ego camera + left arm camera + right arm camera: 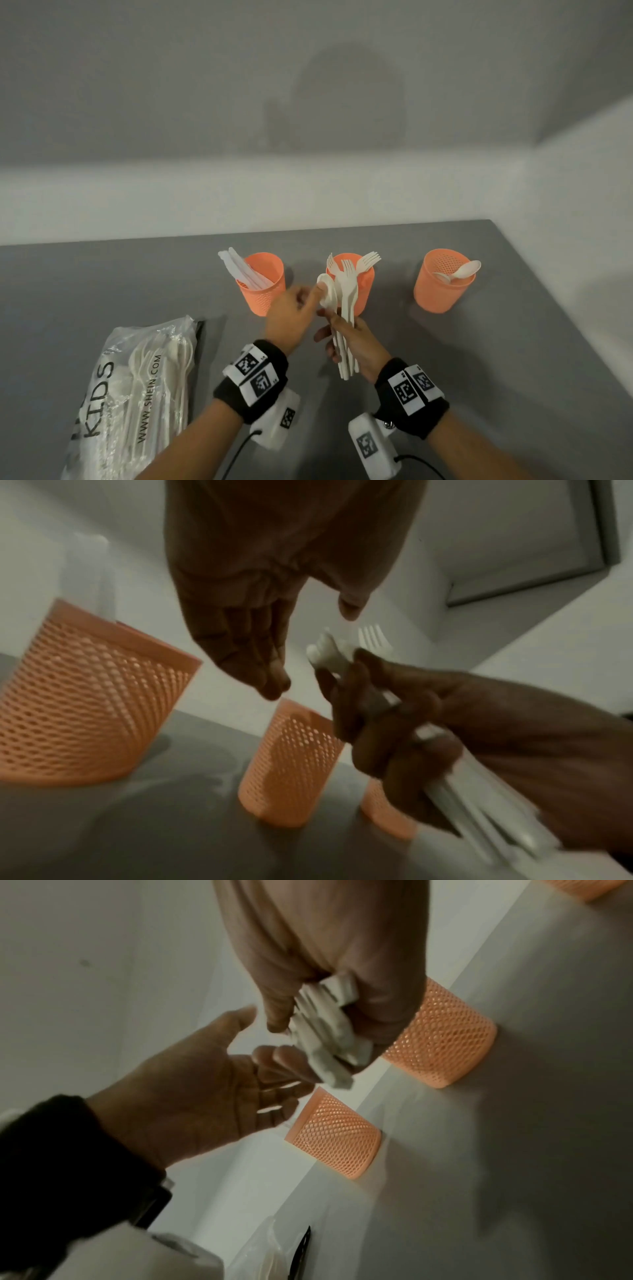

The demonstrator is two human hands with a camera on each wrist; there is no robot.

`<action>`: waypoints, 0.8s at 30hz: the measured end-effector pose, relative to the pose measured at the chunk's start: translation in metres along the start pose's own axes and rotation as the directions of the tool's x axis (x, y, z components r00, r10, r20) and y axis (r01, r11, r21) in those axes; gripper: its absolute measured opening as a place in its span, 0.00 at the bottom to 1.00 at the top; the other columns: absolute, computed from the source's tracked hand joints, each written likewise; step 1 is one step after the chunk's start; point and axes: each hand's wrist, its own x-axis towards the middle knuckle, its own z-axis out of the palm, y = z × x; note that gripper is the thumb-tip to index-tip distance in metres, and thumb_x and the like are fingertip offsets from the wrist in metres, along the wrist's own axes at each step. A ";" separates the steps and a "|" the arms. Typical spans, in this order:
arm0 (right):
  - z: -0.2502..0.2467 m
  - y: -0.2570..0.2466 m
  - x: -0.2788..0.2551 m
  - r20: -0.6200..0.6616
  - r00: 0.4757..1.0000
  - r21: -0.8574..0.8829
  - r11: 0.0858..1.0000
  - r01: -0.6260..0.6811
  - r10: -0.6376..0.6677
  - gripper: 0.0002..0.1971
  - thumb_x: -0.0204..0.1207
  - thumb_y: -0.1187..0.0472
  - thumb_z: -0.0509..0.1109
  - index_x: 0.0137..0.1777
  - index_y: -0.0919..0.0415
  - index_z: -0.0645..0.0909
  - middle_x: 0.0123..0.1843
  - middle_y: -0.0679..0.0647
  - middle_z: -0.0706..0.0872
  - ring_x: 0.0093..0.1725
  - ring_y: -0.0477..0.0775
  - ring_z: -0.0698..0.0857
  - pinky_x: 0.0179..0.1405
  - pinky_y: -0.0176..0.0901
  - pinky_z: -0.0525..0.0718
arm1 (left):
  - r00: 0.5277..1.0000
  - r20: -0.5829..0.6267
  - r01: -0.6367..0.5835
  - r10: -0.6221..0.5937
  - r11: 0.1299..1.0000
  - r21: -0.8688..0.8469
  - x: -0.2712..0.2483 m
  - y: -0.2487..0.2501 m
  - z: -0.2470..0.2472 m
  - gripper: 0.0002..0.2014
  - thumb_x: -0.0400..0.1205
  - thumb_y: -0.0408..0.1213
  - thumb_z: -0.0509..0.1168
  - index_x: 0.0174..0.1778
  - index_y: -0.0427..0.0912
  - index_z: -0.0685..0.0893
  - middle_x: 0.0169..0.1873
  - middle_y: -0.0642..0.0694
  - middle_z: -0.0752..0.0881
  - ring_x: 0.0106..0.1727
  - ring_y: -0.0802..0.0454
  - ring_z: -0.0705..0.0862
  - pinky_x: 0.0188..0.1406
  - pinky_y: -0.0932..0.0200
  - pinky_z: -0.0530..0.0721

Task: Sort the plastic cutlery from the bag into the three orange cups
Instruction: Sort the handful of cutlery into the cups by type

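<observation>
Three orange mesh cups stand in a row on the grey table. The left cup [262,291] holds knives, the middle cup [356,294] forks, the right cup [443,287] spoons. My right hand [342,337] grips a bundle of white forks and a spoon [347,301] upright in front of the middle cup. My left hand [313,301] is at the bundle's left side, thumb against the spoon's bowl [327,291]. In the left wrist view its fingers [270,680] and thumb are spread apart, holding nothing. The right wrist view shows the bundle's handle ends [325,1034] in my fist.
The clear plastic bag [137,394] with more white cutlery lies at the lower left, its mouth toward the left cup. A wall runs behind the cups. The table's right edge [555,308] slants past the right cup. Bare table lies in front of my wrists.
</observation>
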 end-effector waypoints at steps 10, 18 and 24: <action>-0.018 0.005 -0.019 -0.146 0.989 0.005 1.000 -0.012 0.012 0.09 0.82 0.57 0.62 0.50 0.63 0.78 0.33 0.59 0.87 0.27 0.54 0.86 0.27 0.42 0.85 | 0.992 -0.082 0.081 -0.099 0.977 -0.198 -0.002 0.021 0.016 0.18 0.86 0.34 0.49 0.33 0.44 0.79 0.31 0.38 0.84 0.35 0.41 0.83 0.43 0.48 0.83; -0.032 -0.001 -0.034 -0.068 0.998 -0.168 0.986 0.006 -0.018 0.07 0.82 0.58 0.62 0.45 0.62 0.74 0.22 0.48 0.74 0.16 0.43 0.70 0.16 0.35 0.68 | 0.975 0.208 0.143 -0.076 0.933 -0.330 -0.001 0.061 0.028 0.04 0.77 0.35 0.69 0.44 0.40 0.82 0.22 0.51 0.76 0.12 0.64 0.72 0.13 0.74 0.67; -0.040 -0.003 -0.043 -0.040 0.999 -0.066 0.998 0.018 -0.021 0.10 0.81 0.56 0.63 0.42 0.60 0.73 0.24 0.50 0.74 0.17 0.44 0.71 0.18 0.35 0.72 | 0.991 0.135 0.064 -0.022 0.947 -0.316 0.000 0.058 0.044 0.14 0.73 0.32 0.74 0.28 0.46 0.76 0.20 0.52 0.74 0.16 0.66 0.73 0.17 0.75 0.69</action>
